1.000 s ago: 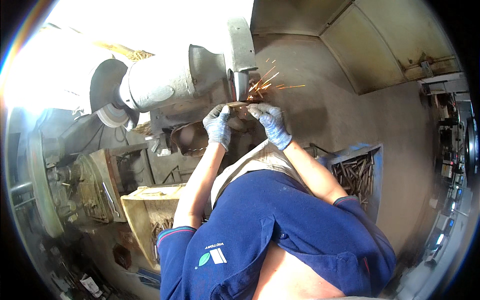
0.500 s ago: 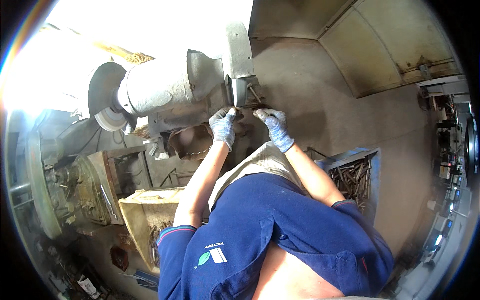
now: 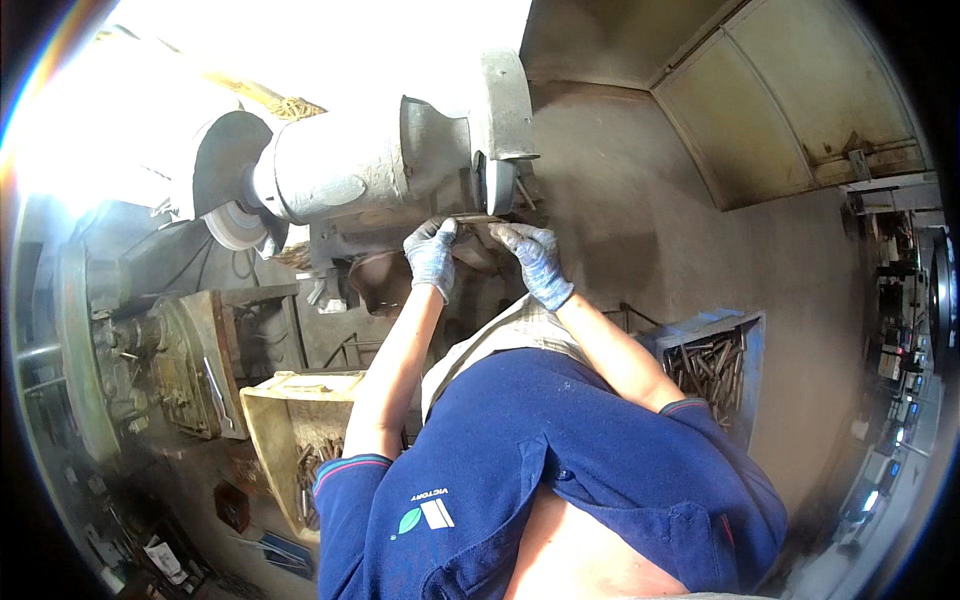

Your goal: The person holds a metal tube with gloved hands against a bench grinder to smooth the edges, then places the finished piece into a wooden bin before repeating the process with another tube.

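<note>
A slim metal rod spans the gap between my two gloved hands. My left hand pinches its left end between thumb and fingers. At the other end, the fingers of my right hand are closed on it. The rod lies crosswise at the lower edge of the right-hand grinding wheel of a large grey bench grinder. Whether rod and wheel touch, I cannot tell. Both gloves are blue-grey knit with dirty fingertips.
A blue-edged bin of metal rods stands to my right. At my left is a pale tray holding more rods. The grinder's second wheel is at far left, near a greasy machine. Panels stand at the upper right.
Both hands have shifted left relative to the grinding wheel. The rod now shows plainly between them, below the wheel. The view has moved slightly, so the grinder sits further right.
</note>
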Demonstrator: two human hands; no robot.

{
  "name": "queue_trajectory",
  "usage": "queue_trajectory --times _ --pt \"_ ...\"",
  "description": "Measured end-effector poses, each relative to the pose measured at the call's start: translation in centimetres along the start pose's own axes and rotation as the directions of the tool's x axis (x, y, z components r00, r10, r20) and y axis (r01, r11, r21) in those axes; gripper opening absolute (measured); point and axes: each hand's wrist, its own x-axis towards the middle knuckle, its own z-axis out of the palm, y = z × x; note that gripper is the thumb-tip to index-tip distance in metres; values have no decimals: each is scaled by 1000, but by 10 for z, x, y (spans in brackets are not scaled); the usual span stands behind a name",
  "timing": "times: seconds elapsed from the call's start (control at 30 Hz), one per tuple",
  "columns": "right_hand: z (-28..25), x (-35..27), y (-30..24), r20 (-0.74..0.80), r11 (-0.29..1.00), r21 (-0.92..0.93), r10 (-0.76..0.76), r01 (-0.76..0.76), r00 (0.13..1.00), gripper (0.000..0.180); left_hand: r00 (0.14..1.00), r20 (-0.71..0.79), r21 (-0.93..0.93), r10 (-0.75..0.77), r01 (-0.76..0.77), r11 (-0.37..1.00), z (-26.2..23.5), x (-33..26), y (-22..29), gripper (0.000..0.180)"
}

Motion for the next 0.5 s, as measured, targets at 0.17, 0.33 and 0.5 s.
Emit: queue_trajectory --times 0.17,0.33,0.5 --pt "6 -5 -5 56 998 54 -42 39 998 27 1000 25 -29 -5 5 1000 -5 -15 23 6" --pt "-6 -35 -23 203 926 -50 -358 375 911 37 975 203 46 94 -105 993 -18 -50 45 13" --pt "-16 -58 -46 263 721 -279 -578 634 772 49 961 258 142 103 -143 980 -21 -77 60 17"
